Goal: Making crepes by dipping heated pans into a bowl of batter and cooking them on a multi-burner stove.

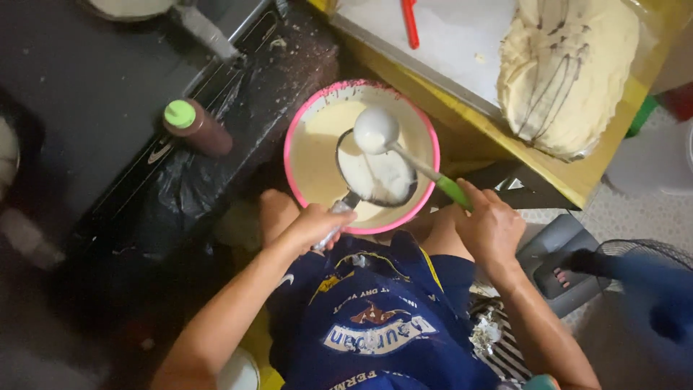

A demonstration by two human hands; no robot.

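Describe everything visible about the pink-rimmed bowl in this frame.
The pink-rimmed bowl is round, plastic-looking, cream inside, and sits upright between the person's knees. Pale batter fills much of it. A ladle with a green handle, held by the right hand, and a dark scoop, held by the left hand, are over it.

- One view only, from a camera worn on the person's head; it looked almost straight down over the apron and lap
- It sat close; the bowl [361, 155] lay near the centre, with both forearms running up from the bottom edge
- The frame took in a dark surface at left, a table [577, 180] corner at upper right, and floor at right
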